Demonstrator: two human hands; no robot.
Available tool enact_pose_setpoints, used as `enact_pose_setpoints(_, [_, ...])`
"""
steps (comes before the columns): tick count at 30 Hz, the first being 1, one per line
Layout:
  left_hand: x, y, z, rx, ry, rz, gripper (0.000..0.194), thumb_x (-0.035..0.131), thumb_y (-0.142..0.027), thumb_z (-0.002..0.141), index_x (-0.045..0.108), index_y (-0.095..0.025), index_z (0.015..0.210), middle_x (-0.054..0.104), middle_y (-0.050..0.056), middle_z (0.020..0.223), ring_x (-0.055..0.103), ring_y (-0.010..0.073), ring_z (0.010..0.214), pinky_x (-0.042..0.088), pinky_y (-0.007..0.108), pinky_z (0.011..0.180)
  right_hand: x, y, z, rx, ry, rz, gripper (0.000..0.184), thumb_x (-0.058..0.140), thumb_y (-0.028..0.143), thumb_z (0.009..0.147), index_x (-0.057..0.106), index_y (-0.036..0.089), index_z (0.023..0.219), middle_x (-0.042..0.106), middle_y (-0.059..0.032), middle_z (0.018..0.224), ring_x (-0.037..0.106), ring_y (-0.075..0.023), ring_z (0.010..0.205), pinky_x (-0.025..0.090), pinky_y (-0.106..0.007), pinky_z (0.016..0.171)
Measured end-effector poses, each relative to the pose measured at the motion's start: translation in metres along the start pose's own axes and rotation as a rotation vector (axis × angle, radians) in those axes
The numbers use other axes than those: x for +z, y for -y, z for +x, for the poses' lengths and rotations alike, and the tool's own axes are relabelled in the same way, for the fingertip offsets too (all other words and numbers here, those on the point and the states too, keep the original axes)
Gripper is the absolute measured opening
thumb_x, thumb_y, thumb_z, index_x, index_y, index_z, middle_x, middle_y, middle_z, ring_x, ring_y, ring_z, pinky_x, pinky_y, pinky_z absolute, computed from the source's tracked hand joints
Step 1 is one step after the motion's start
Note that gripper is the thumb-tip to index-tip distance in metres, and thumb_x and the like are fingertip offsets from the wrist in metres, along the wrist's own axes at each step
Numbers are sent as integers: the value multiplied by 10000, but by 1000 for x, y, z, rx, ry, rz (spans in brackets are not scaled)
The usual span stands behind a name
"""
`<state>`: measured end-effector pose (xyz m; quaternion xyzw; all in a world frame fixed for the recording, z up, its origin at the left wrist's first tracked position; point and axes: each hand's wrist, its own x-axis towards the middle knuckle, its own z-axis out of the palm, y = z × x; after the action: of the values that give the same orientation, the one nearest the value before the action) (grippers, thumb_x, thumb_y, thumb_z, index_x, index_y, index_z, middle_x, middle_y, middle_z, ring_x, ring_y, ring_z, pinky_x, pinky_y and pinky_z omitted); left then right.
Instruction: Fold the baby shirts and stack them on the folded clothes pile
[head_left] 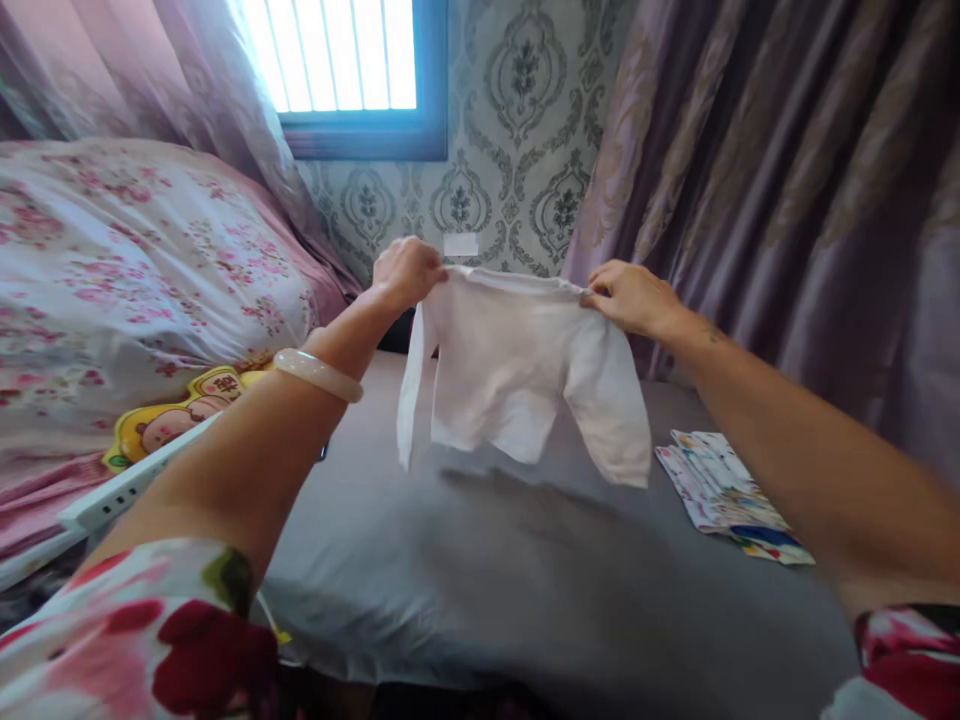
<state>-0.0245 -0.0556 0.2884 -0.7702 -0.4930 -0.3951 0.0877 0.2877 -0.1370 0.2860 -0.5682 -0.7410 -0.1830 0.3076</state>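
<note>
A small white long-sleeved shirt hangs spread out in the air above the grey bed sheet. My left hand pinches it at one shoulder, and the sleeve on that side dangles straight down. At the other shoulder, my right hand grips the cloth between thumb and fingers. The neckline is stretched between both hands, with the other sleeve drooping to the right. Its lower hem is uneven and casts a shadow on the sheet.
Folded patterned cloths lie on the bed at right. To the left are a floral quilt, a yellow cartoon cushion and a white power strip. Purple curtains hang at right; a barred window is behind.
</note>
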Motion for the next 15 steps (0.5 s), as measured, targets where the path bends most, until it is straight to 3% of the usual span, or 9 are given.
enact_pose_setpoints(2, [-3,-12,-1,18,-282,29,284,529,-383,918,678,-166,1024,602,76,1153,453,246,1162,324,410,1000,-4,11,6,-7,-229,-152,376,432,459,961,681,179,926,639,-101,1139,549,-255,1083,423,-413,917])
enact_pose_setpoints(4, [-3,-17,-3,41,-401,13,363,425,-440,970,640,-177,1099,533,63,1268,360,252,1237,257,452,1043,-4,18,8,31,-405,-255,380,358,394,997,649,150,1024,561,-137,1272,470,-280,1179,369,-448,978])
enact_pose_setpoints(6, [3,-15,-3,50,-309,-14,397,441,-493,953,643,-172,1068,529,67,1263,320,279,1263,238,478,1046,2,19,7,59,-368,-282,379,337,362,1003,642,140,1037,562,-150,1239,453,-288,1169,362,-463,972])
enact_pose_setpoints(8, [13,-8,1,37,-168,-29,384,529,-518,898,671,-169,974,560,86,1212,332,315,1261,253,490,1033,12,14,6,38,-195,-264,374,354,362,994,664,154,980,599,-132,1126,480,-280,1103,381,-463,940])
enact_pose_setpoints(9, [18,-4,3,22,-143,-30,364,566,-514,874,682,-175,940,571,92,1194,347,326,1255,263,491,1025,17,10,6,33,-186,-264,364,369,366,988,670,162,979,601,-125,1111,480,-279,1091,381,-467,935])
enact_pose_setpoints(12, [29,4,10,24,-24,-28,280,649,-471,810,707,-200,846,621,72,1089,419,325,1204,297,470,1012,27,-1,7,71,-316,-326,340,397,360,977,669,160,1020,571,-132,1171,448,-294,1113,376,-474,929])
enact_pose_setpoints(14, [31,4,11,19,68,-22,239,683,-439,774,721,-206,807,638,53,1030,451,316,1174,316,453,1009,29,-5,7,72,-230,-349,332,413,358,973,681,162,967,575,-128,1158,451,-291,1099,381,-460,914])
enact_pose_setpoints(15, [31,3,11,-10,56,-22,235,683,-432,768,728,-206,817,639,52,1034,450,316,1178,320,452,1012,29,-5,7,63,-172,-347,329,426,362,969,688,167,931,581,-123,1144,455,-289,1093,378,-458,914])
